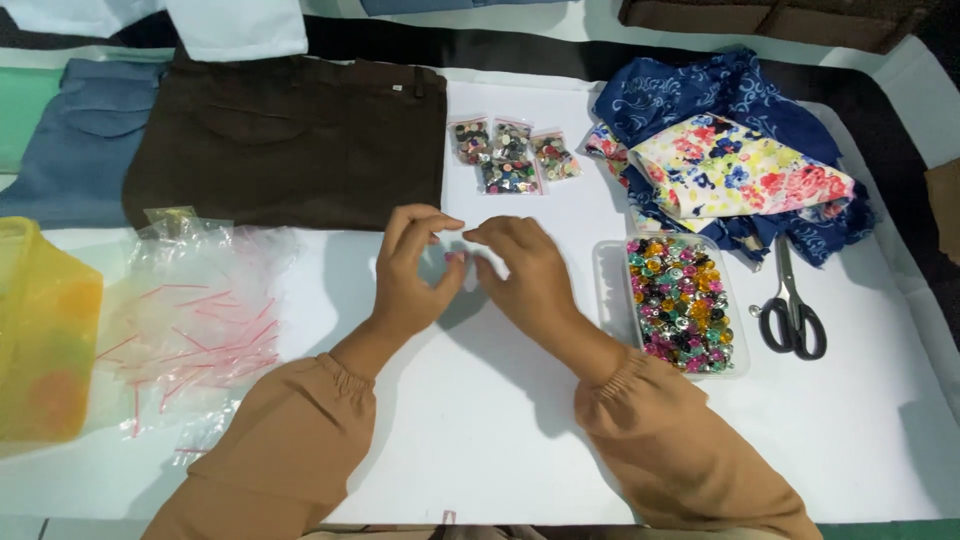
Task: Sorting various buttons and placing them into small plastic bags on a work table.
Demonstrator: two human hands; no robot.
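Note:
Both hands meet over the middle of the white table [480,420]. My left hand [412,268] and my right hand [520,268] pinch a small clear plastic bag [447,262] between thumbs and fingertips; something small and pink shows at its edge. A clear tray [608,285] heaped with several colourful buttons [682,302] lies just right of my right hand. Several small filled bags of buttons [510,156] lie beyond the hands.
A pile of empty clear bags with red strips [195,320] lies at the left, beside a yellow bag [40,340]. Brown trousers [290,140] and blue trousers [85,140] lie at the back left. Floral and blue fabrics [735,150] and black scissors [792,305] lie at the right.

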